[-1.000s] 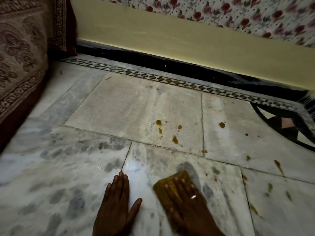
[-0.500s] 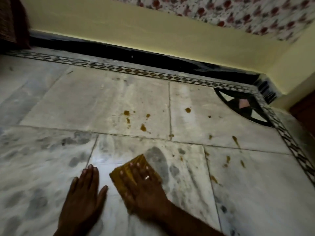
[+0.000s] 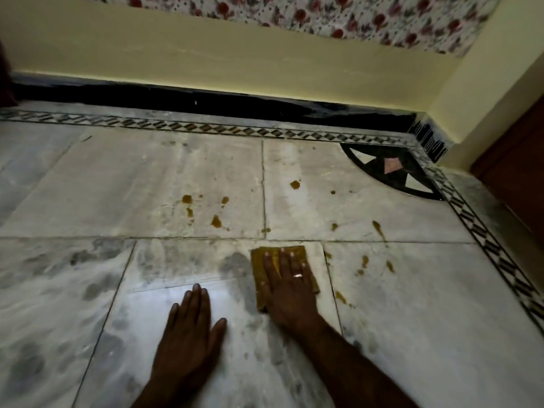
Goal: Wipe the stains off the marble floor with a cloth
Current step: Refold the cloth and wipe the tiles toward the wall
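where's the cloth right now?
Head view, just right of centre: the yellow cloth lies flat on the marble floor under the right hand. The left hand rests on the floor to its left; brown stains sit to its right.

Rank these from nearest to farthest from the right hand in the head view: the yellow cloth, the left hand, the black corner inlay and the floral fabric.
1. yellow cloth, directly under the right hand.
2. left hand, lying flat just to its left.
3. black corner inlay, far ahead and to the right.
4. floral fabric, farthest, along the top of the view.
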Demonstrator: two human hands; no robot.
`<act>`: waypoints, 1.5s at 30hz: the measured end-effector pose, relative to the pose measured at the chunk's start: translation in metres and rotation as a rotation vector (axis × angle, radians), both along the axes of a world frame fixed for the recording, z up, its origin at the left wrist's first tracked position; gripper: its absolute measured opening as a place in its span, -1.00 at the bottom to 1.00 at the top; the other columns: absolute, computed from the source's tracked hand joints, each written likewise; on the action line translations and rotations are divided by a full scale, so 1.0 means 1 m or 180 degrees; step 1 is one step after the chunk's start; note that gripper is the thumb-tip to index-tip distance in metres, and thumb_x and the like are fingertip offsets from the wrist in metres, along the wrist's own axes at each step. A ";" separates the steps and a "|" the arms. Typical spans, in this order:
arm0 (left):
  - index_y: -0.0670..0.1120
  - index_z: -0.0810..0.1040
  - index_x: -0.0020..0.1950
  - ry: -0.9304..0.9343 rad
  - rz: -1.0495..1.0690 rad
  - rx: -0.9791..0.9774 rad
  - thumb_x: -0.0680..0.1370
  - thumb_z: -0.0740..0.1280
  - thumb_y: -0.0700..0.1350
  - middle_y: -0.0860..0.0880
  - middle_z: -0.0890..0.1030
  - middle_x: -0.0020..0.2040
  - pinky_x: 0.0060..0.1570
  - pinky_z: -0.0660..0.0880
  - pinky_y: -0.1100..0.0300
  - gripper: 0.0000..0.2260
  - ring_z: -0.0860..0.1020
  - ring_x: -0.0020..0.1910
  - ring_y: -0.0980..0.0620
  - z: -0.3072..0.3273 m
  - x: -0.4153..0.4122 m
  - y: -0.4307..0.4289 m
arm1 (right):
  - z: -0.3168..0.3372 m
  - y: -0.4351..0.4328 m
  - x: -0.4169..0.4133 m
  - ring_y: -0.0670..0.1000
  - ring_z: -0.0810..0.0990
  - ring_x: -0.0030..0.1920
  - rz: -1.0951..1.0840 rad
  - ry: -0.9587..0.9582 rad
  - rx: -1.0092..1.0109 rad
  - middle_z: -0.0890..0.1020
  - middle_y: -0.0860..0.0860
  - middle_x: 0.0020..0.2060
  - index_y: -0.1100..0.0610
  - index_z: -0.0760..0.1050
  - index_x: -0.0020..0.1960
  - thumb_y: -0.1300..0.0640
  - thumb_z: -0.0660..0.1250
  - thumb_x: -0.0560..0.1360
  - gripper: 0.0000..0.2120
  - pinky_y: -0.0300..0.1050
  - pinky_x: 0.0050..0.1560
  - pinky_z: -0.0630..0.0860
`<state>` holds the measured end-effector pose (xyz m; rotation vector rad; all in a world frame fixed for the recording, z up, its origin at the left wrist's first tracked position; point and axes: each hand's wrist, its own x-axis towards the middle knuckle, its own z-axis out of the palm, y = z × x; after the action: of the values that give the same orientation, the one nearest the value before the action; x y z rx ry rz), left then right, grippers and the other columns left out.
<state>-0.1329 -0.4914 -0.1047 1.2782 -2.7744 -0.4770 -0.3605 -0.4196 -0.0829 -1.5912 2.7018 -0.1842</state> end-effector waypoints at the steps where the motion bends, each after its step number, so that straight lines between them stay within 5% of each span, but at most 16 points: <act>1: -0.26 0.33 0.54 0.0045 -0.0097 -0.0048 0.68 -0.16 0.26 -0.22 0.30 0.56 0.52 -0.16 0.14 -0.28 0.09 0.57 -0.03 0.000 -0.012 0.000 | -0.004 0.003 0.008 0.27 0.29 0.56 0.0254 0.0042 0.0000 0.39 0.20 0.54 0.04 0.23 0.63 -0.11 0.10 0.63 -0.41 0.28 0.50 0.09; 3: -0.26 0.21 0.58 0.0186 -0.0317 -0.0083 0.66 -0.28 0.30 -0.22 0.19 0.61 0.52 -0.15 0.13 -0.22 -0.06 0.61 0.00 0.002 -0.035 0.002 | -0.008 0.032 0.029 0.29 0.19 0.60 0.0709 0.0048 -0.0028 0.32 0.19 0.57 0.04 0.19 0.64 -0.07 0.08 0.68 -0.45 0.33 0.52 0.20; 6: -0.05 -0.23 0.61 0.0413 -0.0321 0.0058 0.40 -0.54 0.48 0.01 -0.28 0.61 0.49 -0.40 0.23 -0.08 -0.39 0.56 0.15 -0.002 -0.054 0.007 | -0.005 0.094 0.038 0.17 0.27 0.59 0.0735 -0.0064 -0.0274 0.34 0.10 0.58 -0.05 0.24 0.62 -0.13 0.08 0.69 -0.48 0.24 0.49 0.31; 10: -0.15 0.12 0.62 0.0130 -0.0305 0.0059 0.64 -0.21 0.35 -0.09 0.11 0.64 0.54 -0.28 0.19 -0.25 -0.07 0.61 0.06 -0.006 -0.062 0.012 | -0.006 0.138 -0.005 0.18 0.38 0.53 0.0262 0.0187 -0.0167 0.35 0.12 0.56 -0.04 0.29 0.60 -0.11 0.08 0.65 -0.47 0.19 0.43 0.31; 13: -0.16 0.12 0.63 0.0085 -0.0278 -0.0117 0.67 -0.11 0.30 -0.10 0.11 0.64 0.56 -0.24 0.13 -0.31 -0.05 0.62 0.04 -0.007 -0.061 0.015 | -0.011 0.105 -0.035 0.21 0.23 0.60 -0.0076 0.0146 -0.0036 0.25 0.15 0.61 -0.02 0.16 0.65 -0.11 0.03 0.66 -0.43 0.21 0.51 0.15; 16: -0.16 0.08 0.63 0.0109 -0.0312 -0.0340 0.66 -0.11 0.30 -0.09 0.07 0.65 0.56 -0.23 0.11 -0.30 -0.04 0.62 0.03 -0.007 -0.063 0.017 | -0.009 0.049 -0.041 0.21 0.19 0.61 -0.0344 -0.0048 0.0058 0.25 0.15 0.61 -0.03 0.11 0.66 -0.16 0.01 0.64 -0.39 0.19 0.54 -0.04; 21: -0.18 0.13 0.62 0.0056 -0.0325 -0.0342 0.67 -0.16 0.29 -0.10 0.12 0.64 0.56 -0.21 0.09 -0.30 0.05 0.61 0.02 -0.015 -0.058 0.013 | -0.008 0.053 0.011 0.29 0.24 0.58 0.0431 0.0204 -0.0086 0.29 0.22 0.58 0.06 0.17 0.65 -0.07 0.09 0.69 -0.44 0.33 0.48 0.29; 25: -0.17 0.13 0.63 0.0073 -0.0352 -0.0302 0.66 -0.17 0.29 -0.09 0.10 0.65 0.56 -0.21 0.09 -0.29 0.04 0.62 0.02 -0.016 -0.058 0.013 | 0.002 0.140 0.035 0.14 0.29 0.58 0.0644 0.0276 -0.0298 0.33 0.08 0.58 -0.05 0.20 0.63 -0.12 0.17 0.66 -0.44 0.24 0.48 0.35; 29: -0.15 0.06 0.64 0.0073 -0.0297 -0.0394 0.64 -0.16 0.32 -0.06 0.04 0.66 0.55 -0.28 0.13 -0.28 -0.04 0.62 0.05 -0.015 -0.059 0.016 | 0.000 0.207 -0.009 0.14 0.37 0.54 0.0200 0.0387 -0.0148 0.37 0.09 0.55 -0.06 0.30 0.60 -0.14 0.12 0.63 -0.46 0.17 0.39 0.38; 32: -0.12 -0.04 0.64 0.0063 -0.0279 -0.0399 0.61 -0.21 0.37 -0.03 -0.06 0.66 0.56 -0.27 0.09 -0.24 -0.08 0.63 0.04 -0.013 -0.061 0.018 | -0.004 0.212 -0.047 0.19 0.35 0.54 -0.0317 0.0318 -0.0017 0.31 0.14 0.58 -0.04 0.11 0.66 -0.12 -0.02 0.68 -0.44 0.17 0.45 0.23; 37: -0.23 0.17 0.60 -0.0025 -0.0225 -0.0423 0.62 -0.10 0.34 -0.15 0.17 0.62 0.54 -0.25 0.10 -0.23 0.18 0.58 -0.09 -0.008 -0.068 0.022 | -0.010 0.146 -0.074 0.24 0.27 0.58 -0.0887 0.0029 0.0028 0.28 0.17 0.59 -0.02 0.10 0.66 -0.16 0.02 0.64 -0.38 0.18 0.51 0.04; 45: -0.28 0.33 0.52 0.0161 -0.0738 -0.0308 0.69 -0.19 0.17 -0.24 0.32 0.55 0.54 -0.05 -0.02 -0.32 0.33 0.52 -0.20 -0.004 -0.131 0.072 | -0.003 0.155 -0.023 0.22 0.24 0.59 0.0120 0.0172 -0.0058 0.28 0.17 0.59 0.00 0.18 0.65 -0.12 0.14 0.66 -0.41 0.22 0.52 0.17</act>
<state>-0.2640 -0.4193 -0.1089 0.9175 -2.8767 -0.3747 -0.3838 -0.2645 -0.0860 -1.6750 2.7149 -0.1687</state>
